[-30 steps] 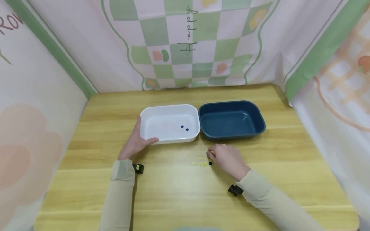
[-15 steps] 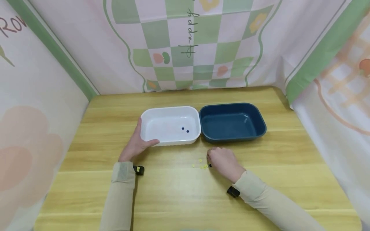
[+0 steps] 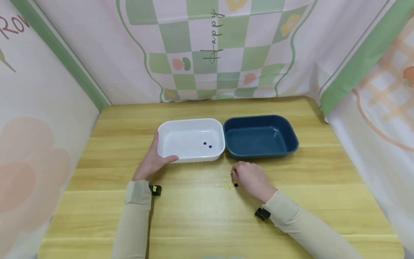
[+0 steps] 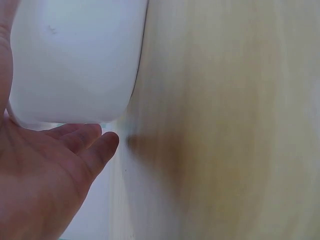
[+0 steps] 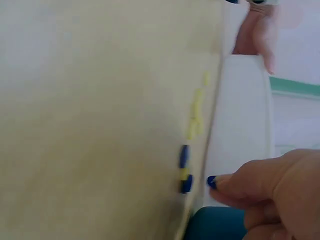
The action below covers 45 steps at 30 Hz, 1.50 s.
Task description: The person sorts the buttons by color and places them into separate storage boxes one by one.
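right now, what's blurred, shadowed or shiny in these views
Head view: a small glint inside the dark blue tub; left wrist view: a soft shadow on the tabletop beside the left fingers; right wrist view: yellow pieces and blue pieces on the tabletop look blurred.

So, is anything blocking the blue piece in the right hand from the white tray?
Only the white tray's near wall, which the blue piece pinched by the right hand would have to clear. Nothing else visible blocks it; the yellow pieces lie on the table.

Left tray (image 3: 181, 138) stands beside right tray (image 3: 258, 138) — discs (image 3: 230, 186) lie before them.
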Motion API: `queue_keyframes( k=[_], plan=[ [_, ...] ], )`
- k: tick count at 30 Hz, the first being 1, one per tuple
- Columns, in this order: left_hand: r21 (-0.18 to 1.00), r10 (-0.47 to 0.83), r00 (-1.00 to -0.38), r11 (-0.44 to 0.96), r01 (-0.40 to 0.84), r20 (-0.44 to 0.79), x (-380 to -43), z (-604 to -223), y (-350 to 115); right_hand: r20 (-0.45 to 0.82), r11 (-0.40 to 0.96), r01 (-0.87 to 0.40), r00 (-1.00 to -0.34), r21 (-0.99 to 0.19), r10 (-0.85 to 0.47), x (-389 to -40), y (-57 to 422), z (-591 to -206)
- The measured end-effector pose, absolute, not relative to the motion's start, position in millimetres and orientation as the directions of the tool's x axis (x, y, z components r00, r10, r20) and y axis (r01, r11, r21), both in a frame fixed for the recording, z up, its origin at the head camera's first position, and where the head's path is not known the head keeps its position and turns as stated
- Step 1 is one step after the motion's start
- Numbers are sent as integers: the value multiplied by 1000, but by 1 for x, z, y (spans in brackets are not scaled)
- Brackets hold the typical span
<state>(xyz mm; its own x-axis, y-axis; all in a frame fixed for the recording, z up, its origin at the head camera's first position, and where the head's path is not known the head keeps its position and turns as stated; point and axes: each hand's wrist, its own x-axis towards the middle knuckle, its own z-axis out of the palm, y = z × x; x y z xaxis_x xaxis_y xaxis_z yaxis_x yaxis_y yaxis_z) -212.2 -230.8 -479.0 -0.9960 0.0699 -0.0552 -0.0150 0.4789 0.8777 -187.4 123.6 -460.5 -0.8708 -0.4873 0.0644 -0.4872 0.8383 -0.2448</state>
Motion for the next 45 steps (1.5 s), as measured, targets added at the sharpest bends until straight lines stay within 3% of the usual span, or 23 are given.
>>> queue_keyframes(
  k=[8, 16, 26, 45],
  plan=[
    [879, 67, -995, 476, -30, -70, -211, -476, -230, -38, 692, -257, -924, -675, -380, -196, 132, -440],
    [873, 59, -995, 485, -40, -79, -212, -478, -230, -112, 519, -54, -953, -853, -283, -203, 137, -429],
    [882, 71, -995, 471, -28, -70, -212, -475, -230, -215, 238, 160, -950, -958, -226, -209, 135, -415],
    [877, 67, -995, 479, -31, -71, -212, -480, -232, -266, 76, 255, -931, -964, -251, -235, 112, -407]
  ],
)
